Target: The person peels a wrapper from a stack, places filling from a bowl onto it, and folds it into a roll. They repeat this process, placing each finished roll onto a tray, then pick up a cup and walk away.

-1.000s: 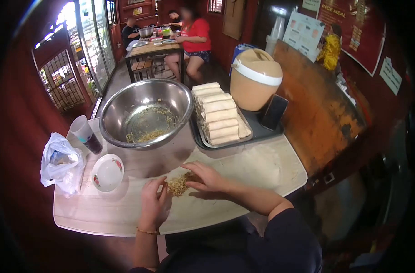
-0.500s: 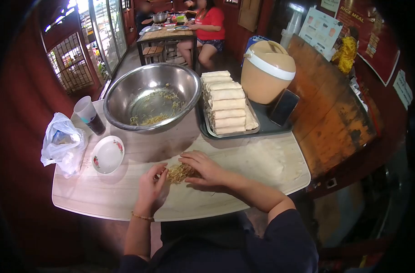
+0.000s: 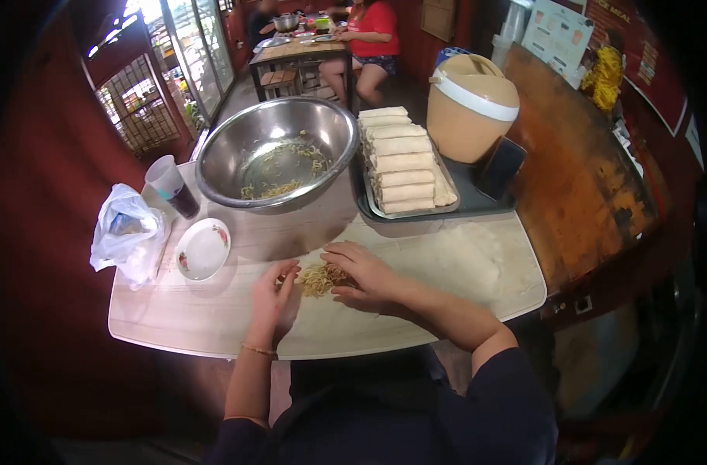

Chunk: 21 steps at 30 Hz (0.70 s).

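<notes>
A small heap of shredded filling [image 3: 319, 280] lies on the pale table between my hands. My left hand [image 3: 273, 291] is at its left edge, with the fingers curled together; what they hold, if anything, is too small to tell. My right hand [image 3: 361, 273] cups the right side of the heap, thumb and fingers apart, palm facing the filling. Beyond them stands a large steel bowl [image 3: 278, 155] with scraps of filling inside. To its right, pale rolled wrappers [image 3: 402, 159] are stacked on a metal tray. Thin pale wrapper sheets [image 3: 469, 256] appear to lie at the right of the table.
A floral white dish [image 3: 204, 249], a plastic bag [image 3: 129, 236] and a cup with dark liquid [image 3: 172, 186] are on the left. A tan cooler [image 3: 474, 108] and a dark phone [image 3: 501, 169] stand at the back right. People sit at a far table [image 3: 303, 53].
The whole view has shifted, so the table and its objects appear farther right and slightly higher. Both hands remain around the filling, with little visible change in their pose.
</notes>
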{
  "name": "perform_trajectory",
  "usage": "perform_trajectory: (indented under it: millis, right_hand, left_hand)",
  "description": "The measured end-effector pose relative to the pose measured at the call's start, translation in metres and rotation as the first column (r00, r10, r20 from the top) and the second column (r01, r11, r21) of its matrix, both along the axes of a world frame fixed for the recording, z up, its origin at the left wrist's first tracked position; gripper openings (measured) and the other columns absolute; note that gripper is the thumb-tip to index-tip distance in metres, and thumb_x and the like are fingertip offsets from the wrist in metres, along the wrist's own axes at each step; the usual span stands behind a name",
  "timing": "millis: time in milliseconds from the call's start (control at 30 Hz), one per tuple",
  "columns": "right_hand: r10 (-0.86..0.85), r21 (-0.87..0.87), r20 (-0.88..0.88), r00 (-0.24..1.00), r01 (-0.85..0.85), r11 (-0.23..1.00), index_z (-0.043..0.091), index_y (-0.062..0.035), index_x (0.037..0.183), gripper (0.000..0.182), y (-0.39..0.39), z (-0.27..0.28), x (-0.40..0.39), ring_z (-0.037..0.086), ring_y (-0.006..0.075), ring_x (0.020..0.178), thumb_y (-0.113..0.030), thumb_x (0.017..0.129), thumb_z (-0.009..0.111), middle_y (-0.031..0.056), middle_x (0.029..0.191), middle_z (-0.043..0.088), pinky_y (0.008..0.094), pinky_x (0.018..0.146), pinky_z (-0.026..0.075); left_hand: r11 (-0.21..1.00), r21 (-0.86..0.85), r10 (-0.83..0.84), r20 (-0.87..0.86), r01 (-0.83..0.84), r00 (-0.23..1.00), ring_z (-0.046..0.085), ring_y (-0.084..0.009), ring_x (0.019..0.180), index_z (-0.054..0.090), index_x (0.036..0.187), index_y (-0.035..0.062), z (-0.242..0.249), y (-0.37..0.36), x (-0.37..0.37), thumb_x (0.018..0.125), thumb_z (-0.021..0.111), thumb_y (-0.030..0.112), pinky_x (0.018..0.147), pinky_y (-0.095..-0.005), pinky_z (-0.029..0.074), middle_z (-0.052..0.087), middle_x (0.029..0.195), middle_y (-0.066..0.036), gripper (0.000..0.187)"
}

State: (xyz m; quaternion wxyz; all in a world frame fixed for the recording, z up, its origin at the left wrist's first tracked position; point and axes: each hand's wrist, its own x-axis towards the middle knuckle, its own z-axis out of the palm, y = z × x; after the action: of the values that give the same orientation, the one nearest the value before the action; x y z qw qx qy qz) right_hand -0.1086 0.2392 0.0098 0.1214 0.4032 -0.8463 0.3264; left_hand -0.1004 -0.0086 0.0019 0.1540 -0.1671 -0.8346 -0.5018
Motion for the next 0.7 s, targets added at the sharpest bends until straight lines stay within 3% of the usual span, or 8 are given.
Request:
perform_trajectory:
  millis: [67,200,267,367,533,700]
  right_hand:
    - [0.009,-0.021,-0.027,1.000,-0.010,1.000,0.047,-0.0037,0.138,0.067,-0.002,0.003,-0.001,0.043,0.0406,0.131,-0.021,0.080,0.075,0.0212,0.141,0.046,0.0477,0.111,0.035]
    - [-0.080,-0.023,-0.017,0.997,0.080,0.997,0.049,-0.0017,0.135,0.064,-0.005,0.023,0.019,0.046,0.0417,0.126,-0.023,0.081,0.074,0.0222,0.136,0.049,0.0464,0.109,0.038]
    - [-0.106,-0.122,-0.061,0.992,0.099,0.988,0.054,-0.0035,0.129,0.055,-0.011,0.023,0.027,0.052,0.0384,0.119,-0.019,0.080,0.073,0.0186,0.128,0.055,0.0443,0.103,0.043]
    - [-0.014,-0.146,-0.339,0.941,-0.038,0.989,0.060,-0.0062,0.112,0.034,-0.010,0.010,0.011,0.062,0.0302,0.098,-0.011,0.080,0.071,0.0100,0.108,0.064,0.0400,0.085,0.052]
    - [-0.039,-0.192,-0.372,0.927,-0.036,0.981,0.062,-0.0057,0.105,0.028,-0.009,0.007,0.008,0.063,0.0311,0.093,-0.008,0.079,0.070,0.0106,0.101,0.065,0.0403,0.081,0.053]
    - [-0.054,-0.208,-0.342,0.938,-0.020,0.978,0.063,-0.0047,0.100,0.022,-0.007,0.005,0.008,0.063,0.0320,0.089,-0.005,0.078,0.070,0.0112,0.097,0.065,0.0409,0.079,0.053]
  left_hand:
    - [0.994,0.108,-0.015,0.006,0.014,1.000,0.066,-0.0150,0.070,0.067,0.106,0.0014,-0.007,-0.002,-0.006,0.090,0.066,0.006,0.063,-0.0284,0.051,0.073,0.085,-0.009,0.017]
    - [0.999,0.035,-0.032,-0.015,0.033,0.999,0.066,-0.0123,0.072,0.067,0.107,0.0015,-0.004,-0.005,-0.007,0.091,0.065,0.005,0.065,-0.0270,0.052,0.073,0.086,-0.009,0.016]
    - [0.998,0.059,-0.026,0.017,0.025,1.000,0.066,-0.0119,0.072,0.067,0.107,0.0010,-0.002,-0.003,-0.005,0.091,0.064,0.004,0.065,-0.0265,0.052,0.073,0.086,-0.009,0.016]
    - [0.992,0.113,-0.056,0.014,0.054,0.998,0.066,-0.0118,0.073,0.067,0.106,-0.0002,-0.006,-0.004,-0.007,0.092,0.064,0.004,0.065,-0.0248,0.052,0.072,0.087,-0.009,0.014]
    - [0.996,0.087,0.000,0.057,-0.005,0.998,0.067,-0.0118,0.074,0.067,0.105,-0.0006,0.004,-0.003,-0.004,0.092,0.064,0.006,0.064,-0.0240,0.051,0.072,0.087,-0.009,0.015]
    - [1.000,-0.015,0.013,-0.084,-0.014,0.996,0.062,-0.0117,0.064,0.069,0.103,0.0013,0.002,-0.003,0.001,0.090,0.064,0.004,0.059,-0.0237,0.049,0.072,0.084,-0.006,0.014]
